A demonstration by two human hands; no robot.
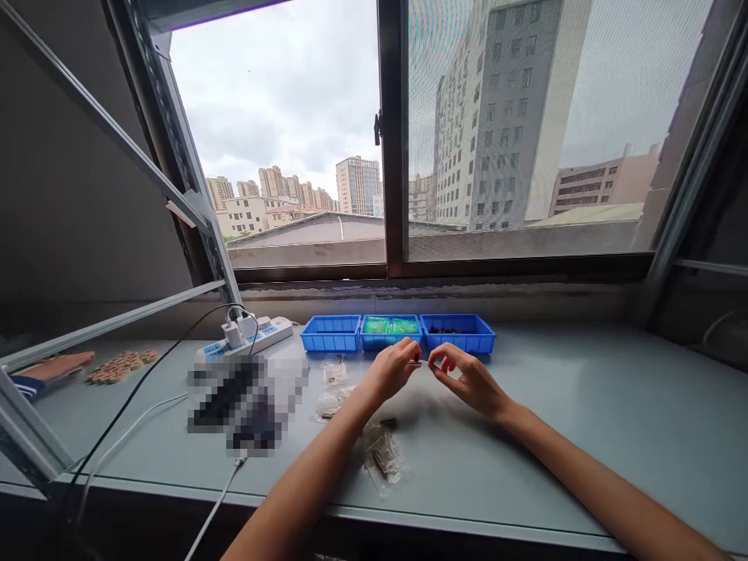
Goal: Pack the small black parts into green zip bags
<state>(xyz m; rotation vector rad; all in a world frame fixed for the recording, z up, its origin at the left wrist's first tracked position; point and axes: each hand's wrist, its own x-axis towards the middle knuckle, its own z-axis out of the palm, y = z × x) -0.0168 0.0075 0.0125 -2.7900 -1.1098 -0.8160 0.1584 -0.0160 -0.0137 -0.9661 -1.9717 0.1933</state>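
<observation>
Both of my hands meet over the table, just in front of the blue bins. My left hand (398, 366) is closed in a pinch, with a small thin thing between its fingertips, too small to name. A finger's width away, my right hand (464, 378) pinches thumb against forefinger, its other fingers curled; what it grips cannot be made out. Below the hands lies a clear plastic bag (382, 456) with dark slender pieces inside. More clear bags (334, 374) lie left of my left forearm.
Along the window wall stand a left blue bin (331, 335), a middle blue bin (390, 341) with green packets (391, 326), and a right blue bin (459, 341) holding small black parts. A power strip (272, 333), cables and a blurred-out patch occupy the left. Metal shelf posts frame that side.
</observation>
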